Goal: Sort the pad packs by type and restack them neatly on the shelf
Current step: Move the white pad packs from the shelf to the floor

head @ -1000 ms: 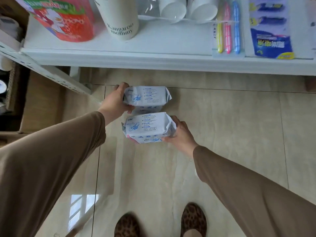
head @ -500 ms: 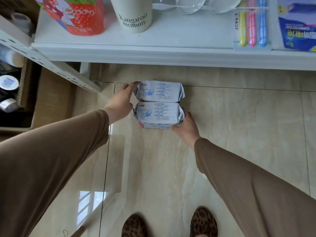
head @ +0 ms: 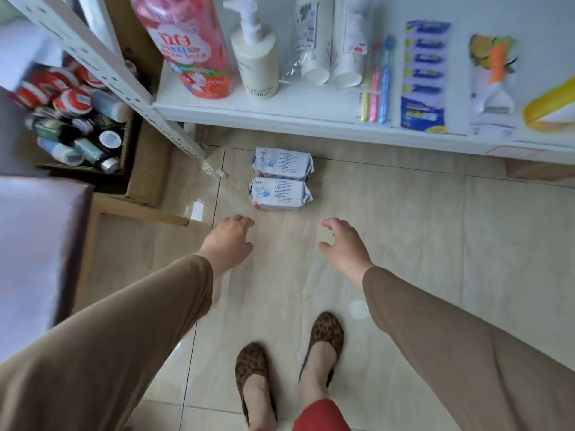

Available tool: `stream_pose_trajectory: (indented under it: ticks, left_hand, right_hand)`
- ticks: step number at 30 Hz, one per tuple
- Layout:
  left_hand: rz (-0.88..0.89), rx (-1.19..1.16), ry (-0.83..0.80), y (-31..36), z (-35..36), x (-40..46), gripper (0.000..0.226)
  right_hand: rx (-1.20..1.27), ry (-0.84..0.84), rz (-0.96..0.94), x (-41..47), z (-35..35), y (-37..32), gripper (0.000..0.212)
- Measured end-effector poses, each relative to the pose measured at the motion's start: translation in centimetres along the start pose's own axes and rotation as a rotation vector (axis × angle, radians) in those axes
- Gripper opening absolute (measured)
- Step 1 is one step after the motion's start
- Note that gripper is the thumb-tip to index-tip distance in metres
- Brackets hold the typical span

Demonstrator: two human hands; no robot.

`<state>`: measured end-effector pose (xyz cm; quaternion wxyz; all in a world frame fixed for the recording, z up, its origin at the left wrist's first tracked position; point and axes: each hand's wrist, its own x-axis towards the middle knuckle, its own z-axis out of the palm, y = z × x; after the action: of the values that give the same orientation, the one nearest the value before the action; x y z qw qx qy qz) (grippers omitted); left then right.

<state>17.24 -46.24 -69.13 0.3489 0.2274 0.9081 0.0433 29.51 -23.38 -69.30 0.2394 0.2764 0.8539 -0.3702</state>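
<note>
Tiled floor [head: 404, 244]: two pad packs [head: 281, 178] side by side, seemingly touching; left hand [head: 230, 241], right hand [head: 343, 244] hover nearby, fingers relaxed, empty.

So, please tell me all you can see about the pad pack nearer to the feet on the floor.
The nearer pad pack is a soft white plastic packet with blue print and a pink edge at its lower left. It looks sealed and full, and lies flat and crosswise on the tiled floor, close beside the farther pack; whether they touch is unclear. Neither hand touches it.
</note>
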Motion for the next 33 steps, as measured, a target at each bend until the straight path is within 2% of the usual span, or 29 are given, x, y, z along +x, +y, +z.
stream_pose_trajectory:
  ticks: [9, 19, 26, 33]
  left_hand:
    - [0.102, -0.003, 0.131, 10.6, -13.9, -16.2, 0.048]
    - [0.288, -0.034, 0.359, 22.7, -32.8, -32.1, 0.05]
    - [0.424, -0.027, 0.473, 32.3, -40.6, -34.4, 0.049]
    - [0.435, -0.079, 0.508, 42.0, -47.2, -30.6, 0.051]
  right_hand:
    - [-0.29, 0.055, -0.171, -17.7, -15.7, -8.0, 0.046]
    - [-0.223, 0.31, -0.238, -36.5, -33.2, -15.0, 0.045]
    - [-0.2, 0.495, -0.317, -40.0, -45.1, -15.0, 0.041]
    - [-0.202, 0.538, -0.376, -37.3, -57.9, -13.2, 0.044]
